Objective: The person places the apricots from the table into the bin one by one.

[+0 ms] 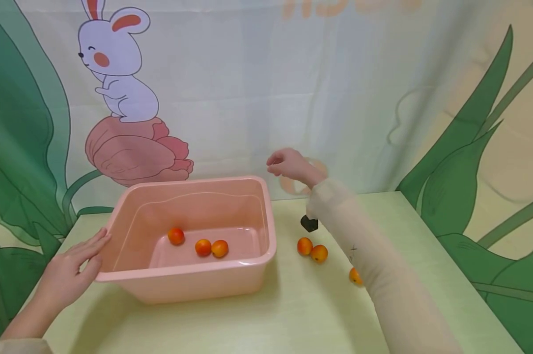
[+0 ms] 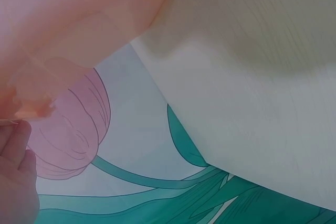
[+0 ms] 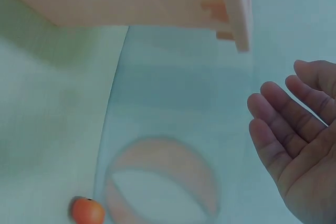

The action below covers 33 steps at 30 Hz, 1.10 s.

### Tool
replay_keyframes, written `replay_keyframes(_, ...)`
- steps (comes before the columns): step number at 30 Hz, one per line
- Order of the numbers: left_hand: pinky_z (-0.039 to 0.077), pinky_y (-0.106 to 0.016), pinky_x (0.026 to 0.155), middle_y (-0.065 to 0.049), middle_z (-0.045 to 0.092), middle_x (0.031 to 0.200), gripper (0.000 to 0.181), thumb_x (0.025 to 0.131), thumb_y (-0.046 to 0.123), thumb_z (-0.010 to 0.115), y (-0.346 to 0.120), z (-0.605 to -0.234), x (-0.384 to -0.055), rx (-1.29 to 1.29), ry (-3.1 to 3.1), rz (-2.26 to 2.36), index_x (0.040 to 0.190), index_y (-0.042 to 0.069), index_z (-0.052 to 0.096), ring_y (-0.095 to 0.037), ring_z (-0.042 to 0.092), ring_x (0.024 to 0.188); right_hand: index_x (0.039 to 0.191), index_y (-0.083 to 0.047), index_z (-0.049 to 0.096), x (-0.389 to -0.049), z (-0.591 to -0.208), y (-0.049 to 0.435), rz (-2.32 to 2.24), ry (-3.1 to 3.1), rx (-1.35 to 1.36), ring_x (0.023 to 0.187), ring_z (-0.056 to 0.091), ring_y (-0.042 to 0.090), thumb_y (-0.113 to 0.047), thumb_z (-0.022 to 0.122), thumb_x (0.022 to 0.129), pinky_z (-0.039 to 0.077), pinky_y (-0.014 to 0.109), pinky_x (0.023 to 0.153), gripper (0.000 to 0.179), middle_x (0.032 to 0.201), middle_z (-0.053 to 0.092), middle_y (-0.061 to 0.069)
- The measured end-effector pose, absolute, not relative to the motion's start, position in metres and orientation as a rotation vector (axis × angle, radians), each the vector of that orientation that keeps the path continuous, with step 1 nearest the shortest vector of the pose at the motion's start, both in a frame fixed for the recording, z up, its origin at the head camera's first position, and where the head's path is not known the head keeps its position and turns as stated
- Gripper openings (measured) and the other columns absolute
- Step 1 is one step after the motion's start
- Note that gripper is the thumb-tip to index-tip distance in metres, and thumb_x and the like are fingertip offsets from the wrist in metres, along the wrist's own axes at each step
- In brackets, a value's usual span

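Observation:
A pink plastic basin (image 1: 195,268) stands on the table with three small round orange-red fruits inside. One fruit (image 1: 176,236) lies apart on the left; the other two (image 1: 203,247) sit side by side. My left hand (image 1: 69,268) rests against the basin's left rim near the front corner, its fingers fairly straight. Beyond the basin's far right corner, my right hand (image 1: 290,164) is raised and holds nothing. In the right wrist view its fingers (image 3: 286,124) are loosely bent, away from the rim. Right of the basin lie a touching pair of fruits (image 1: 304,246) and another fruit (image 1: 356,276), partly hidden by the sleeve.
A small black object (image 1: 309,223) lies behind the pair of fruits, near the right sleeve (image 1: 372,255). The pale green table (image 1: 284,319) ends at a curtain (image 1: 231,113) printed with a rabbit and plants. One fruit (image 3: 88,211) appears near the table edge in the right wrist view.

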<state>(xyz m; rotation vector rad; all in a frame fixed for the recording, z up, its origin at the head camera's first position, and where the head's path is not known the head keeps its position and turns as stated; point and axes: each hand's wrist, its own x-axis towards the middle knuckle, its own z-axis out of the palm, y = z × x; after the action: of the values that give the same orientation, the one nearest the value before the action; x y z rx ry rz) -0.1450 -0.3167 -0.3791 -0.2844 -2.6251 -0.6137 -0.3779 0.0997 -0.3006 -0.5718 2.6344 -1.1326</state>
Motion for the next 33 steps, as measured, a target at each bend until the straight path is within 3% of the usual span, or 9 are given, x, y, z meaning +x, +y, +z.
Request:
replay_keyframes(12, 0.034, -0.059, 0.08, 0.03, 0.027, 0.131, 0.039, 0.088, 0.013, 0.047, -0.317, -0.38, -0.145, -0.283, -2.619, -0.628, 0.127, 0.016, 0.05, 0.03, 0.012, 0.109, 0.112, 0.0, 0.055, -0.387, -0.326, 0.14, -1.167, 2.681, -0.447, 0.101, 0.053, 0.028, -0.018, 0.054, 0.086, 0.044, 0.037, 0.088, 0.032, 0.113, 0.057, 0.014)
replay_keyframes(15, 0.035, -0.049, 0.092, 0.03, 0.028, 0.131, 0.038, 0.088, 0.013, 0.048, -0.317, -0.38, -0.145, -0.277, -2.614, -0.618, 0.126, 0.017, 0.051, 0.029, 0.013, 0.11, 0.111, 0.003, 0.055, -0.386, -0.337, 0.15, -1.209, 2.695, -0.443, 0.103, 0.05, 0.029, -0.013, 0.054, 0.085, 0.041, 0.039, 0.092, 0.031, 0.114, 0.055, 0.017)
replay_keyframes(19, 0.035, -0.048, 0.091, 0.031, 0.027, 0.131, 0.039, 0.088, 0.013, 0.048, -0.316, -0.38, -0.145, -0.28, -2.618, -0.61, 0.126, 0.017, 0.05, 0.029, 0.013, 0.11, 0.11, 0.01, 0.053, -0.387, -0.355, 0.163, -1.267, 2.689, -0.424, 0.103, 0.049, 0.032, -0.008, 0.053, 0.084, 0.04, 0.041, 0.092, 0.032, 0.112, 0.055, 0.023)
replay_keyframes(21, 0.035, -0.055, 0.084, 0.031, 0.027, 0.13, 0.039, 0.088, 0.013, 0.047, -0.316, -0.38, -0.145, -0.286, -2.624, -0.614, 0.127, 0.017, 0.05, 0.029, 0.012, 0.109, 0.113, 0.011, 0.049, -0.388, -0.362, 0.168, -1.271, 2.675, -0.393, 0.103, 0.049, 0.033, -0.009, 0.052, 0.085, 0.04, 0.041, 0.092, 0.035, 0.113, 0.053, 0.025)
replay_keyframes(22, 0.035, -0.058, 0.079, 0.032, 0.026, 0.13, 0.039, 0.088, 0.013, 0.047, -0.316, -0.38, -0.144, -0.282, -2.63, -0.621, 0.127, 0.017, 0.05, 0.03, 0.012, 0.108, 0.114, 0.01, 0.048, -0.388, -0.366, 0.17, -1.274, 2.666, -0.374, 0.104, 0.048, 0.033, -0.01, 0.052, 0.085, 0.039, 0.041, 0.092, 0.036, 0.114, 0.053, 0.025)
replay_keyframes(33, 0.035, -0.059, 0.078, 0.028, 0.028, 0.132, 0.039, 0.088, 0.013, 0.047, -0.316, -0.379, -0.144, -0.28, -2.631, -0.616, 0.127, 0.017, 0.05, 0.03, 0.011, 0.108, 0.127, 0.002, 0.041, -0.388, -0.391, 0.185, -1.145, 2.637, -0.289, 0.115, 0.042, 0.033, -0.023, 0.05, 0.086, 0.033, 0.044, 0.099, 0.049, 0.132, 0.041, 0.02)
